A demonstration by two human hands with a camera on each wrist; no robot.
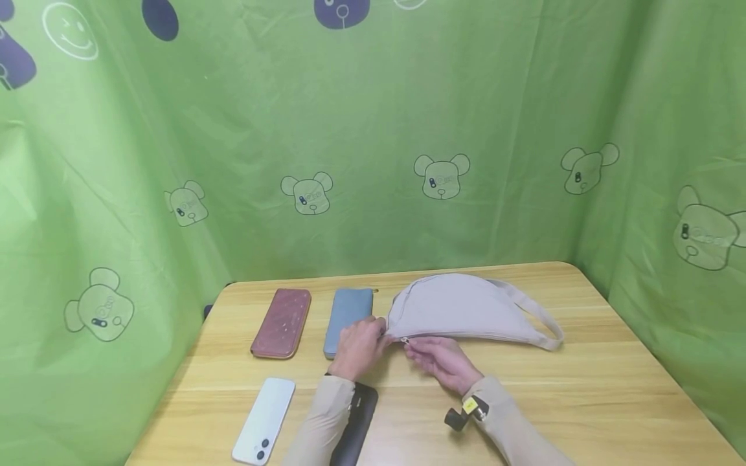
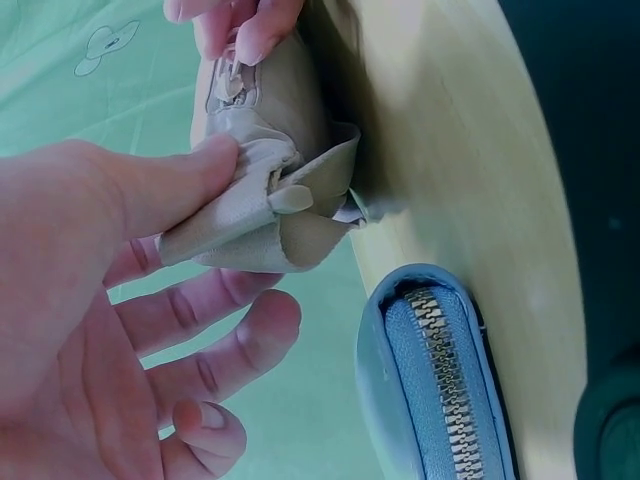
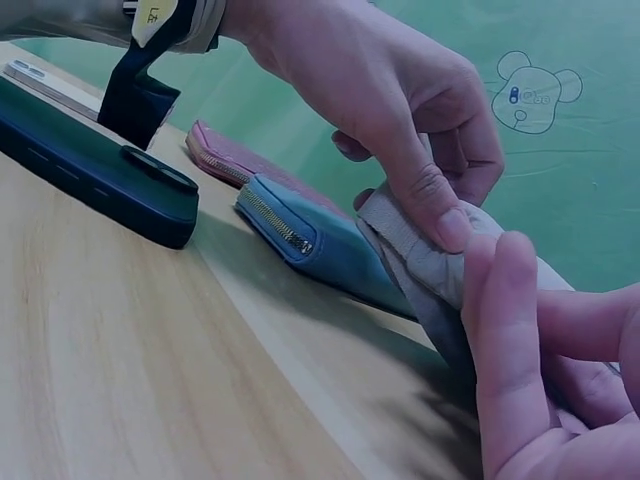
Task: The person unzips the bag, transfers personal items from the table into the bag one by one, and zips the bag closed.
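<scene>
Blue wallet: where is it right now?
In the head view, the blue wallet lies on the wooden table, slightly left of centre, between the dark red wallet on its left and the pale bag on its right.

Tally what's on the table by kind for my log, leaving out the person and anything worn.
Wallets: 2 (red wallet, blue wallet)
Phones: 2 (white phone, black phone)
Bags: 1 (pale bag)
Total: 5
</scene>
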